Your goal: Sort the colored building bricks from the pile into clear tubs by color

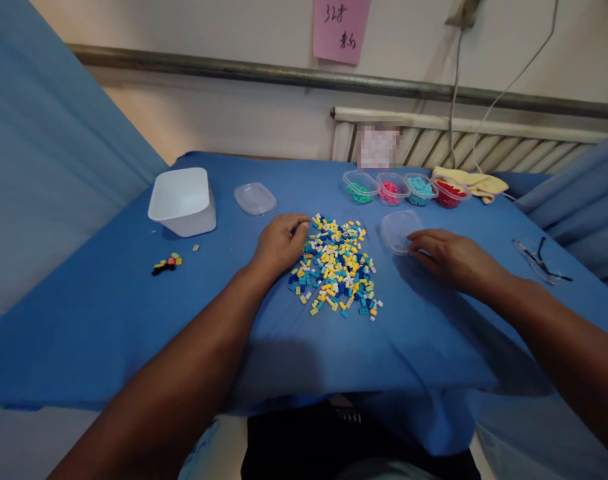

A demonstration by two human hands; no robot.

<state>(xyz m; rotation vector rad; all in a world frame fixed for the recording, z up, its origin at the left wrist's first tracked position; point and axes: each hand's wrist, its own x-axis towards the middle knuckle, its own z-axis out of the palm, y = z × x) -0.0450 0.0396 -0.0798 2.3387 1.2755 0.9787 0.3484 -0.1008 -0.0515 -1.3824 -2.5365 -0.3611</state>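
Note:
A loose pile of small toy building bricks [334,263], yellow, white, teal and dark blue, lies in the middle of the blue cloth. My left hand [283,243] rests against the pile's upper left edge, fingers curled and thumb close to the index finger; anything between them is hidden. To the right of the pile is a clear plastic container [399,231], shallow and with no bricks visible in it. The fingertips of my right hand [447,257] are closed at its right rim.
Clear tubs of green [359,192], pink [390,193], light-blue [420,190] and red pieces [450,195] line the back right, beside a yellow cloth [471,181]. Glasses [541,260] lie right. Leftward are a white bin [184,203], a clear lid [255,199] and several stray bricks [168,263].

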